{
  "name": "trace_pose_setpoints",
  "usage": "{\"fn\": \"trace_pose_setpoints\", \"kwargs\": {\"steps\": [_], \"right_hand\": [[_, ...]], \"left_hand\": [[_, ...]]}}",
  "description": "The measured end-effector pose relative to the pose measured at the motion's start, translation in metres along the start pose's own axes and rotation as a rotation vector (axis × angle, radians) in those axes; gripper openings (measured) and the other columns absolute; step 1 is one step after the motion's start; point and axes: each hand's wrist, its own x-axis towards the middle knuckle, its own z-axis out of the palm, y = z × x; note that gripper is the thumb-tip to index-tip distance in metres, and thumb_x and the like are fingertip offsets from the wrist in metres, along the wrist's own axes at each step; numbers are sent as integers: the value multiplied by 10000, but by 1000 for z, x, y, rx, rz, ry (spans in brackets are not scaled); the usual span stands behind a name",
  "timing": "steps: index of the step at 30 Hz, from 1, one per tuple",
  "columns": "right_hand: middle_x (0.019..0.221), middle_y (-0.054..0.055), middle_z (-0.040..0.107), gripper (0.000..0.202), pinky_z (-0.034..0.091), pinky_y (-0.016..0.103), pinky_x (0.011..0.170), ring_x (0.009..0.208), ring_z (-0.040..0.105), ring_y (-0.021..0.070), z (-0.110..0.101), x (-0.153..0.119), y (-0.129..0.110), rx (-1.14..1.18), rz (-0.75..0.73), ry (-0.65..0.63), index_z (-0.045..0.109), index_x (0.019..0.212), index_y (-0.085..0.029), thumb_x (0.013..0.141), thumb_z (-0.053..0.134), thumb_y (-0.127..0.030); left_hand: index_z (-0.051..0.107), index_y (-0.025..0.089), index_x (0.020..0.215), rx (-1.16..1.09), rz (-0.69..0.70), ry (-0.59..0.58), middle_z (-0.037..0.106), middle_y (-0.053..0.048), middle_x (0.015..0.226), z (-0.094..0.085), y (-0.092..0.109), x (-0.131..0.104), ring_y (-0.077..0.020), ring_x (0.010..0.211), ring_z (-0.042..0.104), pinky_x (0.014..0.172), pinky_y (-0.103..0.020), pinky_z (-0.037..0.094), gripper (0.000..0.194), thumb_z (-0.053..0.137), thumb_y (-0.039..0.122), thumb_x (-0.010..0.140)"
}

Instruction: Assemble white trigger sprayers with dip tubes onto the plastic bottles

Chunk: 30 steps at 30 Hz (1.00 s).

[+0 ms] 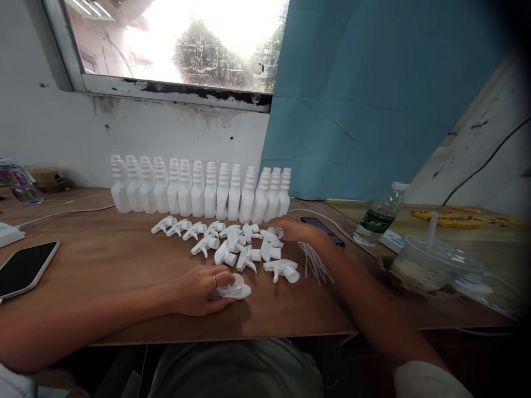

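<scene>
Near the table's front edge, my left hand [207, 288] has its fingers closed round a white spray head [240, 291], which rests on the brown table [136, 260]. My right hand [286, 228] reaches to the right end of the pile, beside a white spray head [271, 236]; its fingertips are too small and partly hidden to tell their grip. Several loose spray heads [248, 256] lie in front of a row of upright white bottles [210, 190] without heads. Thin white tubes [315, 264] lie partly beside my right forearm.
A phone [28, 269] lies at the left, another phone [323, 231] behind my right forearm. A green-labelled water bottle [379, 215] and a plastic cup with a straw [431, 262] stand right. At far left is another bottle [20, 182]. White cables run along the back.
</scene>
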Motion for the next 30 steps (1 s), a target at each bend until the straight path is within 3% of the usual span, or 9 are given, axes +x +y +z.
{"fn": "trace_pose_setpoints", "kwargs": {"steps": [3, 6, 12, 16, 19, 22, 25, 30], "right_hand": [[1029, 25, 733, 416, 459, 273, 827, 978, 651, 237, -1, 0, -11, 67, -46, -11, 723, 1063, -274, 730, 585, -67], [1031, 57, 722, 330, 461, 274, 803, 940, 652, 237, 1, 3, -20, 117, -36, 55, 736, 1045, -230, 747, 629, -134], [1028, 99, 702, 430, 460, 267, 727, 845, 643, 207, 5, 12, -22, 239, -2, 144, 660, 1202, -153, 799, 664, -304], [1036, 100, 704, 298, 450, 239, 712, 879, 633, 196, -7, 1, 8, 167, 284, 174, 681, 1059, -130, 843, 596, -316], [721, 91, 688, 129, 437, 253, 606, 712, 625, 204, -13, -13, 33, 118, 504, 43, 672, 710, -109, 756, 643, -226], [486, 43, 574, 237, 407, 248, 501, 499, 556, 156, -13, -24, 45, 176, 620, -158, 571, 490, -134, 700, 667, -189], [492, 38, 571, 289, 380, 231, 454, 439, 512, 118, -10, -26, 46, 254, 675, -288, 561, 477, -138, 719, 671, -252], [541, 32, 582, 303, 346, 215, 439, 442, 474, 88, -10, -22, 40, 322, 676, -343, 591, 540, -136, 758, 644, -340]], "left_hand": [[499, 191, 1043, -10, 0, -7, 631, -49, 916, 0, 0, 0, -154, 772, 598, 682, -243, 436, 207, 571, 298, 881], [500, 191, 1041, -22, 2, -9, 633, -52, 925, -1, 1, 0, -153, 785, 606, 691, -239, 446, 206, 572, 295, 878], [496, 194, 1016, 1, 7, -4, 635, -48, 905, -2, 2, 1, -154, 771, 605, 674, -245, 443, 186, 555, 319, 892], [497, 192, 1018, 5, -10, -11, 639, -55, 930, -1, 1, 0, -164, 798, 615, 689, -253, 450, 195, 558, 325, 889], [497, 194, 1027, 5, -34, -14, 648, -57, 953, -1, 2, 0, -173, 815, 627, 705, -262, 459, 218, 568, 345, 886], [498, 192, 1032, 18, -43, -7, 658, -58, 943, -2, 3, 0, -184, 810, 636, 709, -274, 463, 269, 587, 391, 874], [499, 187, 1024, 19, -34, 2, 662, -66, 943, -3, 4, 0, -191, 806, 637, 702, -278, 462, 327, 601, 449, 858], [493, 195, 1036, 11, -43, 0, 660, -51, 935, -4, 5, 0, -173, 784, 629, 698, -270, 450, 226, 544, 367, 899]]}}
